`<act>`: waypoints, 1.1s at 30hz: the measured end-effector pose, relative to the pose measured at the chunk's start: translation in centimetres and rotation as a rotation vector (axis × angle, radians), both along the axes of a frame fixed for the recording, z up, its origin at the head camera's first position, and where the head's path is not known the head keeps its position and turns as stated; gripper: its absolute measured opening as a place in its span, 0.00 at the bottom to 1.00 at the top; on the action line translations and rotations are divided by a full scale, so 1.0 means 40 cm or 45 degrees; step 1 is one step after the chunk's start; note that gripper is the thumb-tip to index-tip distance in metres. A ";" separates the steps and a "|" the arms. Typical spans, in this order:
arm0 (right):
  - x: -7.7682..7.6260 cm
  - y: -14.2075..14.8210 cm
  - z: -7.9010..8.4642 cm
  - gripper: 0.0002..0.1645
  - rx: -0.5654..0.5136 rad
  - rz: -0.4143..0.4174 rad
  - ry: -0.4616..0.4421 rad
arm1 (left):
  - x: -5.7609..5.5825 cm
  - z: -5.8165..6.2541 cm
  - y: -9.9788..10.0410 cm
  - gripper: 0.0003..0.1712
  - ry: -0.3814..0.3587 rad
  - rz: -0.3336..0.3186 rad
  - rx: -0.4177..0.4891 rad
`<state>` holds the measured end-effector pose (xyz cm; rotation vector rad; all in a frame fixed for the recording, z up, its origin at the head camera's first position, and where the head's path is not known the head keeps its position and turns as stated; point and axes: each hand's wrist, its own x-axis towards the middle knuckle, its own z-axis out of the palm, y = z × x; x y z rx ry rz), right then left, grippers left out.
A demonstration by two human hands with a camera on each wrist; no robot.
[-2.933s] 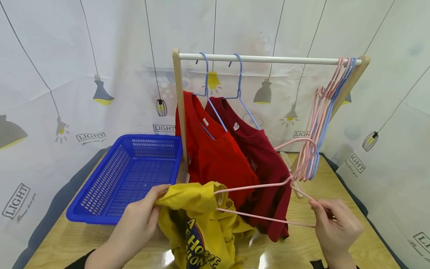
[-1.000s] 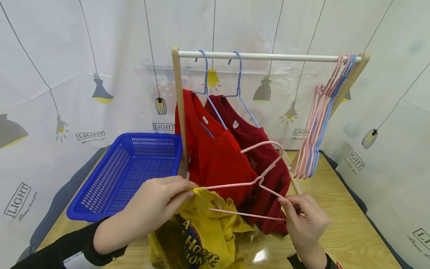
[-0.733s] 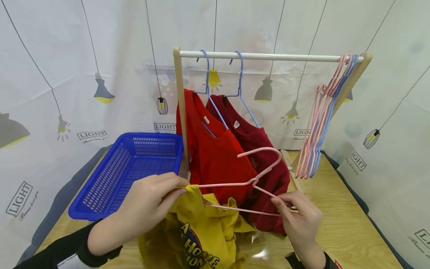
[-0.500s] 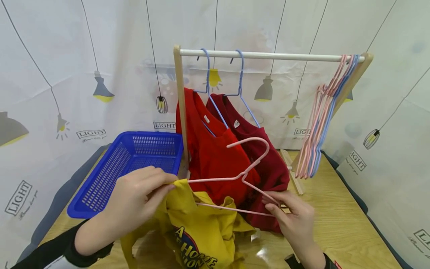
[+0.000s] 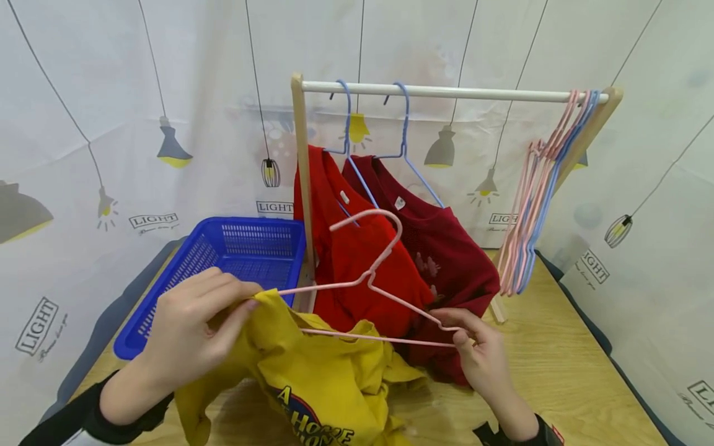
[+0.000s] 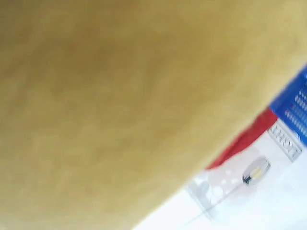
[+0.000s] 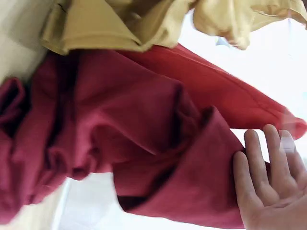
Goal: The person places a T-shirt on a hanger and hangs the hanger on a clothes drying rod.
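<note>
A pink clothes hanger (image 5: 386, 253) is held between both hands, its hook pointing up and left. My left hand (image 5: 192, 325) pinches the shoulder of a yellow T-shirt (image 5: 329, 384), where one hanger arm ends inside the cloth. The shirt has dark printed lettering and sags onto the table. My right hand (image 5: 482, 359) holds the bare right end of the hanger between thumb and fingers. Just behind its fingers hangs a maroon top (image 5: 446, 266), also close to the right hand (image 7: 273, 187) in the right wrist view. Blurred yellow cloth (image 6: 120, 105) hides most of the left wrist view.
A white rail (image 5: 480, 94) on wooden posts carries a red top (image 5: 357, 266) and the maroon one on blue hangers. Several pink and blue hangers (image 5: 535, 217) crowd its right end. The blue basket (image 5: 256, 266) stands left on the wooden table (image 5: 569, 371).
The hanger and both hands have shifted left, and the hanger's left arm has gone into the yellow shirt's shoulder. My right hand has come in from the right, and the maroon top has moved slightly.
</note>
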<state>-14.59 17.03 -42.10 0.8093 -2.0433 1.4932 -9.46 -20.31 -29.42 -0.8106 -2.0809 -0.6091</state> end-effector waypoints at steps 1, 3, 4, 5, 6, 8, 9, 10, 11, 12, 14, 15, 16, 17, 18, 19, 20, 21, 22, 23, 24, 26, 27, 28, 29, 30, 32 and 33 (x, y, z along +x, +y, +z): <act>-0.002 0.003 -0.005 0.25 -0.032 0.024 -0.039 | 0.003 0.002 -0.006 0.16 -0.003 0.006 0.010; -0.007 0.008 -0.019 0.26 -0.098 0.114 -0.130 | 0.009 0.007 -0.017 0.17 -0.002 0.015 0.034; -0.008 0.011 -0.026 0.24 -0.115 0.148 -0.173 | 0.012 0.009 -0.020 0.17 -0.003 0.018 0.044; -0.011 0.012 -0.034 0.22 -0.138 0.198 -0.211 | 0.015 0.011 -0.024 0.17 -0.002 0.021 0.054; -0.013 0.011 -0.041 0.20 -0.146 0.245 -0.243 | 0.017 0.013 -0.026 0.16 0.000 0.020 0.064; -0.014 0.003 -0.054 0.17 -0.118 0.334 -0.312 | 0.022 0.013 -0.030 0.15 0.002 0.017 0.084; -0.014 -0.006 -0.059 0.17 -0.076 0.350 -0.332 | 0.024 0.013 -0.031 0.15 0.001 0.014 0.093; -0.013 -0.018 -0.063 0.19 -0.022 0.356 -0.344 | 0.026 0.011 -0.031 0.14 -0.002 0.011 0.101; -0.012 -0.031 -0.067 0.21 0.028 0.373 -0.353 | 0.028 0.009 -0.032 0.14 -0.005 0.009 0.107; -0.010 -0.046 -0.069 0.22 0.093 0.371 -0.364 | 0.030 0.007 -0.032 0.15 -0.007 0.005 0.112; -0.008 -0.079 -0.072 0.24 0.195 0.363 -0.403 | 0.032 0.002 -0.032 0.16 -0.008 0.000 0.122; -0.006 -0.096 -0.071 0.25 0.243 0.344 -0.408 | 0.033 -0.001 -0.032 0.17 -0.009 -0.006 0.130; -0.006 -0.111 -0.071 0.25 0.275 0.327 -0.424 | 0.034 -0.003 -0.032 0.17 -0.008 -0.008 0.137; -0.006 -0.125 -0.068 0.24 0.294 0.312 -0.443 | 0.034 -0.005 -0.032 0.17 -0.005 -0.011 0.146; -0.005 -0.138 -0.064 0.24 0.296 0.307 -0.473 | 0.035 -0.007 -0.033 0.17 -0.002 -0.015 0.156; -0.005 -0.151 -0.057 0.23 0.296 0.302 -0.493 | 0.035 -0.009 -0.035 0.16 0.000 -0.018 0.167; -0.004 -0.162 -0.047 0.22 0.295 0.295 -0.512 | 0.036 -0.010 -0.036 0.15 0.000 -0.020 0.178; -0.002 -0.171 -0.037 0.21 0.292 0.290 -0.532 | 0.036 -0.012 -0.038 0.14 0.001 -0.023 0.188; -0.001 -0.179 -0.027 0.20 0.278 0.296 -0.550 | 0.037 -0.013 -0.039 0.12 0.002 -0.020 0.195; 0.001 -0.186 -0.018 0.19 0.269 0.302 -0.565 | 0.038 -0.014 -0.041 0.11 0.003 -0.021 0.203; 0.003 -0.191 -0.011 0.17 0.258 0.313 -0.576 | 0.038 -0.015 -0.042 0.10 0.004 -0.021 0.209; -0.002 -0.193 -0.017 0.14 0.246 0.318 -0.580 | 0.040 -0.015 -0.043 0.09 0.015 -0.026 0.221; -0.006 -0.192 -0.025 0.12 0.239 0.323 -0.571 | 0.040 -0.015 -0.044 0.10 0.025 -0.029 0.226; -0.010 -0.190 -0.033 0.11 0.227 0.332 -0.553 | 0.040 -0.014 -0.044 0.10 0.039 -0.035 0.236; -0.014 -0.187 -0.041 0.10 0.203 0.345 -0.538 | 0.039 -0.014 -0.045 0.11 0.051 -0.042 0.247; -0.017 -0.183 -0.048 0.09 0.175 0.360 -0.528 | 0.039 -0.014 -0.047 0.11 0.064 -0.049 0.260; -0.021 -0.176 -0.057 0.08 0.111 0.388 -0.507 | 0.037 -0.014 -0.053 0.11 0.081 -0.055 0.281; -0.019 -0.173 -0.053 0.07 0.080 0.392 -0.504 | 0.037 -0.015 -0.057 0.11 0.085 -0.052 0.290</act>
